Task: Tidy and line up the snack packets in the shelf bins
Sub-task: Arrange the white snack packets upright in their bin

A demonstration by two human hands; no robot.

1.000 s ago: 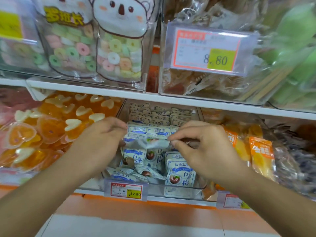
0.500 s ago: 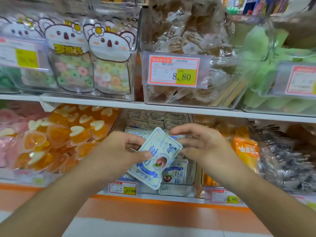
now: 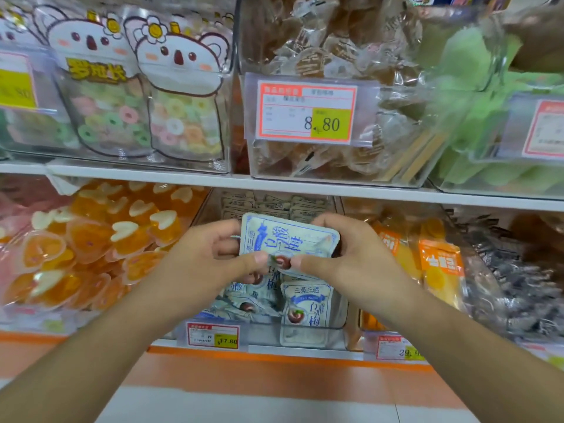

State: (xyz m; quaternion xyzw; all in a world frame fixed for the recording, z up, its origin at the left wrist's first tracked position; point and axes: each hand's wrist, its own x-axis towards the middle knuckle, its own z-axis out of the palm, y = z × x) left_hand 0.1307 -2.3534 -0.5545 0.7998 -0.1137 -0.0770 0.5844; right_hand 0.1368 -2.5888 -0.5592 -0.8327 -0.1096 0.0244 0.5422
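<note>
The left hand (image 3: 207,264) and right hand (image 3: 351,257) pinch a pale blue-and-white plastic plum packet (image 3: 288,239) sideways between thumbs and fingers, probably squaring it before setting it into the clear plastic bin (image 3: 338,319) below.

Both forearms reaching in from the lower corners, wrists angled toward each other. Left hand (image 3: 207,264) and right hand (image 3: 348,261) level, thumbs nearly meeting. Fingers curled, pinching a white plum packet (image 3: 288,239) between them.
</note>
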